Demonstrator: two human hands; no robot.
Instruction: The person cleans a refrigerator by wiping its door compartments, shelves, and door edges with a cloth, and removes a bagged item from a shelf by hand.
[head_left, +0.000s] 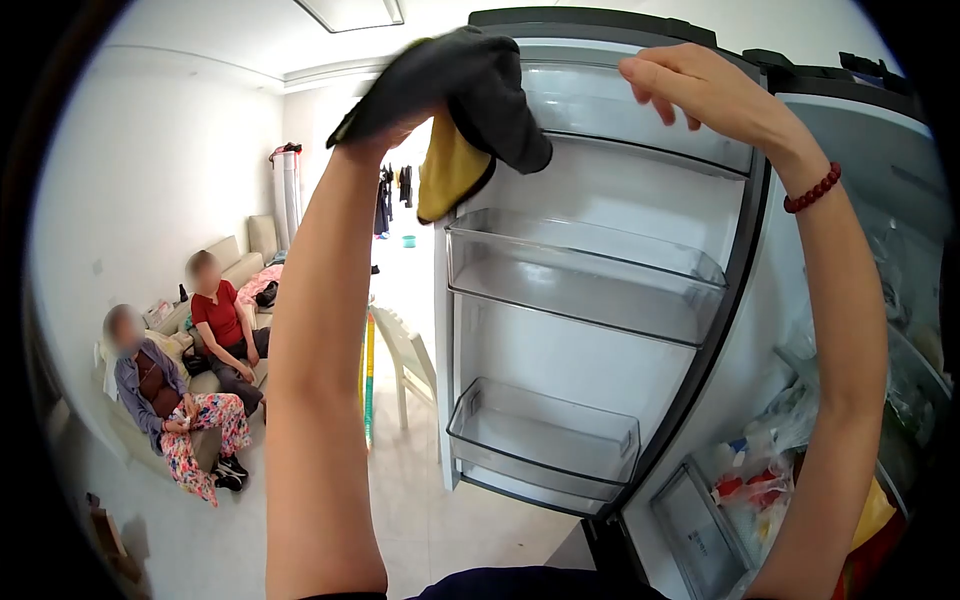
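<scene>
A cloth (490,95), dark grey on one side and yellow on the other, is bunched over my left hand (405,132) and hides most of its fingers. That hand is raised at the top left of the open fridge door (590,185), closed on the cloth. My right hand (705,90) hovers in front of the door's top clear shelf (590,100), fingers loosely bent and apart, with nothing in them. Lower down, the door carries a middle clear bin (590,275) and a bottom clear bin (545,440); no items show in either.
To the right, the fridge interior (860,200) holds bagged food (790,420) and a clear drawer (700,530). Two people (225,320) sit on a sofa at the left. A pale chair (405,360) stands beyond the door.
</scene>
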